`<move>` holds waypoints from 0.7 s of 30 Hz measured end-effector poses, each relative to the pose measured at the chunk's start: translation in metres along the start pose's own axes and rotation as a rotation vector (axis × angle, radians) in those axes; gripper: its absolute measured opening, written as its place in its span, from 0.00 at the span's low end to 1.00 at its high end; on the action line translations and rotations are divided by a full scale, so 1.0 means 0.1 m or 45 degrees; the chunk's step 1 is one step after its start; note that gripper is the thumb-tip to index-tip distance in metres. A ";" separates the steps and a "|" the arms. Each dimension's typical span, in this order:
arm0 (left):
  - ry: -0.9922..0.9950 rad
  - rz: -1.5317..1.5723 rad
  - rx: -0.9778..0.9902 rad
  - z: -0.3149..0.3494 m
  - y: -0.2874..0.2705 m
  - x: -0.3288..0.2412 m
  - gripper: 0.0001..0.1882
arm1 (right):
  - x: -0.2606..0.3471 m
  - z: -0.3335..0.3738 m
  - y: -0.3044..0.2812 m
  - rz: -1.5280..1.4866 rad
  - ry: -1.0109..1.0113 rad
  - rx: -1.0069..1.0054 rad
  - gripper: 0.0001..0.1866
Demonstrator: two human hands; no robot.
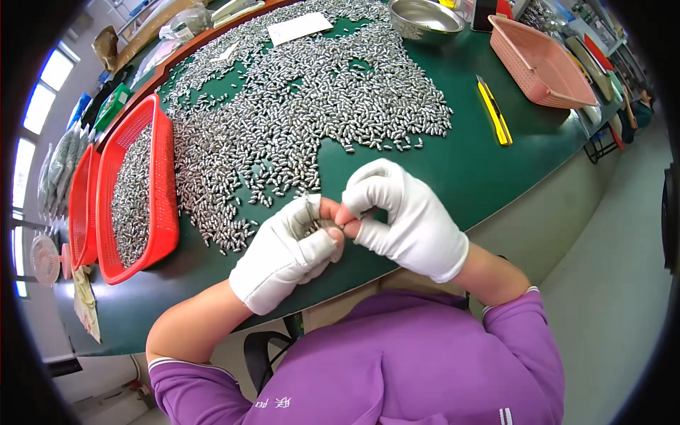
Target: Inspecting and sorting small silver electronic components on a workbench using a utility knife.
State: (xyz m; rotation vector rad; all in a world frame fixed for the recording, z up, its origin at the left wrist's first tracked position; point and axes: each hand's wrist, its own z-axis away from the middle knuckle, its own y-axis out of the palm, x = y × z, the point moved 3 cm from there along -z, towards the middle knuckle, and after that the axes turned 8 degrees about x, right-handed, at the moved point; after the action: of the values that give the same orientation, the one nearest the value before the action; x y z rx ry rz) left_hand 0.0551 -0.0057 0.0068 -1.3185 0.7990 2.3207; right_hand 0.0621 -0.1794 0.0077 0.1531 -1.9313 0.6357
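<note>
My left hand [280, 256], in a white glove with bare fingertips, is curled around a few small silvery metal pieces [312, 228]. Its fingertips meet those of my right hand [409, 221], gloved the same way and pinched closed. Whatever sits between the touching fingertips is too small and covered to make out. Just beyond both hands spreads a wide layer of small, spindle-shaped metal pieces [297, 106] on the green tabletop [474, 180].
To the left, a red plastic basket [168, 205] holds many such pieces, beside another red basket [82, 212]. A yellow utility knife [494, 112] lies at right, near a pink basket [545, 92]. A metal bowl [428, 21] and white card [299, 28] are farther back.
</note>
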 end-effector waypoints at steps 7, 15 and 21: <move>0.051 -0.088 -0.077 0.00 -0.04 0.03 0.09 | -0.03 -0.02 -0.03 0.034 0.001 -0.064 0.13; 0.507 -1.172 -0.401 -0.04 -0.09 0.04 0.04 | -0.27 0.40 -1.35 1.396 0.560 -0.902 0.20; 0.696 -1.785 -0.516 -0.08 -0.01 0.07 0.04 | -0.60 0.59 -1.59 1.506 0.885 -0.813 0.17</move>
State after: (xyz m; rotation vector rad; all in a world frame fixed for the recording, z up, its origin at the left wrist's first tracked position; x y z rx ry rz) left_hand 0.0576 -0.0095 -0.0028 -1.8083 -0.4858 0.9919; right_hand 0.1011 -0.3542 -0.0061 -1.4966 -1.2824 0.6269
